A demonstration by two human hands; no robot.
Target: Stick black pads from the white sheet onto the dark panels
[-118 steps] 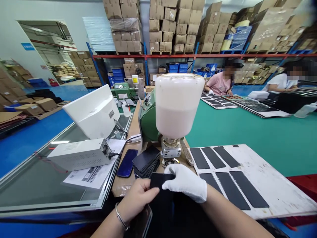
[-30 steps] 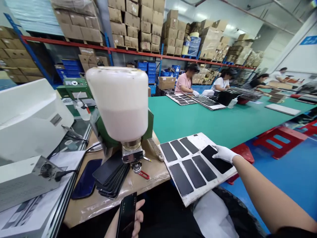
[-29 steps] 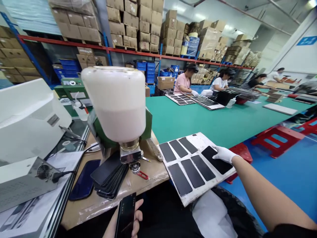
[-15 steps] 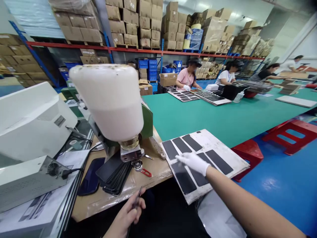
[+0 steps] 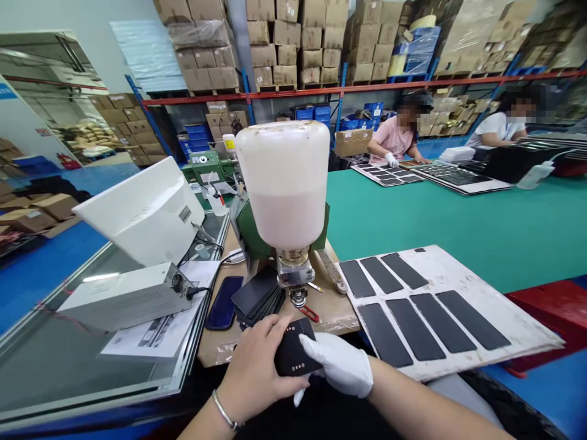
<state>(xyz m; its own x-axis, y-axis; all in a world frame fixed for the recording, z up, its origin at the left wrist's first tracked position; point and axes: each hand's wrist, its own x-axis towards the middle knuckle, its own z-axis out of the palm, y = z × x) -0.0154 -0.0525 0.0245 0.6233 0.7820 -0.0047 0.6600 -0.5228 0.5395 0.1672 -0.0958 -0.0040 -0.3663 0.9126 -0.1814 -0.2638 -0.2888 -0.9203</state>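
- Far ahead of the hands, a long green-topped workbench [image 5: 458, 244] runs away to the right; at its far end a co-worker in a pink top [image 5: 394, 137] works over another board with a gloved hand.
- Just right of the hands lies a white, paint-worn board [image 5: 499, 305] carrying six black strips [image 5: 415, 321], three in each of two rows (whether these are finished, the view cannot say).
- Straight ahead, a milky-white bottle [image 5: 284, 183] stands upside down on a green machine [image 5: 282, 229].
- Left of the hands, on a wooden bench top [image 5: 337, 318], sits a stack of black panels [image 5: 259, 299], so more pieces remain there than the one in hand.
- The black panel [image 5: 293, 348], with small holes along its face, is held between both hands, flat side up and tilted, just short of the bench edge.
- The bare left hand [image 5: 259, 360], wearing a bracelet, closes over the panel's left side with spread fingers.
- The white-gloved right hand [image 5: 334, 363] grips its right side; a moment ago that glove was on the board, and the left hand was holding a panel low down, apart from it.
- A small red-handled tool [image 5: 308, 313] lies on the bench just ahead of the hands.
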